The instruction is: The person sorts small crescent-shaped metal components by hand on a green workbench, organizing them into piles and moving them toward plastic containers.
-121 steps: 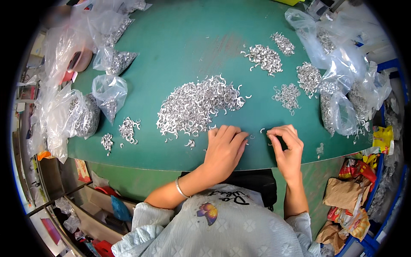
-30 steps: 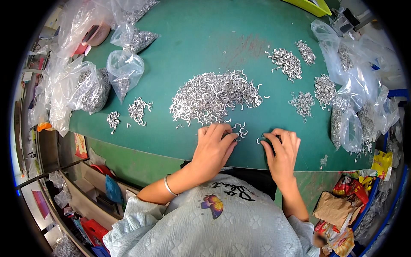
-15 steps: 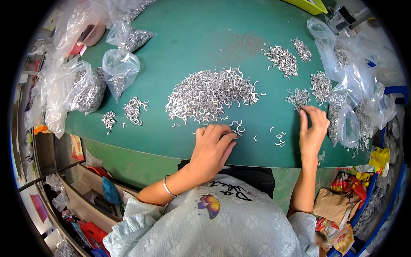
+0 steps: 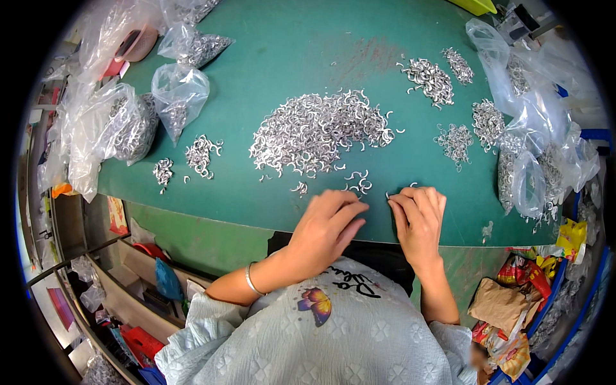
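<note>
A broad heap of small C-shaped silver metal pieces lies on the green table. My left hand hovers at the near edge of this heap, thumb and forefinger apart and nothing visible between them. Just beyond its fingertips are a few loose pieces. To its right, my right hand is low over the table with its fingers drawn together. A small curved metal piece shows at its thumb and fingertips; another peeks out past the fingers. The palm side of both hands is hidden.
Smaller piles of metal pieces lie at the right and left. Clear plastic bags of pieces line the left side, and more bags the right. The table's near edge curves before me.
My right hand has come left and nearer from the small pile at the right, onto the loose pieces near the table's edge. My left hand has shifted slightly right and nearer.
</note>
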A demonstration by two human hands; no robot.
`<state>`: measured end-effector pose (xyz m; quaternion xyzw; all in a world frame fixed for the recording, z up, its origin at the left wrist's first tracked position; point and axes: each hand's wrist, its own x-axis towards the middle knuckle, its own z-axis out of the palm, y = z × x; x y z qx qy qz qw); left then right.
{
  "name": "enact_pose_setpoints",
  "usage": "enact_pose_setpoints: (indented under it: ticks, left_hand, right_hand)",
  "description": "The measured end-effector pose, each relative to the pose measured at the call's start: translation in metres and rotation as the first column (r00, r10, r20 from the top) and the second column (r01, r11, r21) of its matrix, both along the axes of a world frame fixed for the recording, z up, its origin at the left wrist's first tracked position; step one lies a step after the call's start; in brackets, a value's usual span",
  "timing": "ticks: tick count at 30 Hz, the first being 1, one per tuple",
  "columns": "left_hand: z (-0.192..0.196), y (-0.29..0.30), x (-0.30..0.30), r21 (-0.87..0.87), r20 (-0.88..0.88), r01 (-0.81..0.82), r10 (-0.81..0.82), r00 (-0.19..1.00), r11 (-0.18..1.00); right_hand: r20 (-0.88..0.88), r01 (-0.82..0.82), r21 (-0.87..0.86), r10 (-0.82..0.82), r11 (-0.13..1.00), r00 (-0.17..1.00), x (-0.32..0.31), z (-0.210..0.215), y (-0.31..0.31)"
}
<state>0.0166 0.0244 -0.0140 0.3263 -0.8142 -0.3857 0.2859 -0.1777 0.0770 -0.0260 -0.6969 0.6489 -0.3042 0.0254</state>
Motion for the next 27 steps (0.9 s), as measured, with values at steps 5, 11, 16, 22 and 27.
enact_pose_setpoints:
  ticks: [5,11,16,22,27]
  left_hand:
    - [0.001,0.008,-0.002,0.015,-0.042,0.074,-0.074,0.996,0.997]
    - [-0.006,-0.003,-0.022,-0.308,0.158,0.028,0.022,0.987,0.951]
    - [-0.020,-0.011,-0.045,-0.340,0.246,0.082,0.005,0.969,0.937]
    - [-0.022,-0.006,-0.074,-0.204,0.115,0.113,-0.091,0.989,0.972]
    - [-0.011,-0.010,-0.037,-0.232,0.099,-0.021,0.045,0.994,0.972]
  right_hand:
    - [0.057,0.109,0.002,-0.109,0.994,0.992,-0.006,-0.001,0.010]
    - [0.083,0.249,0.010,-0.249,0.968,0.965,-0.025,0.005,0.016]
    - [0.162,0.274,0.070,-0.282,0.959,0.946,-0.035,0.009,0.018]
    - [0.163,0.257,0.087,-0.268,0.962,0.949,-0.035,0.009,0.020]
    - [0.066,0.121,0.025,-0.123,0.992,0.990,-0.014,0.007,0.013]
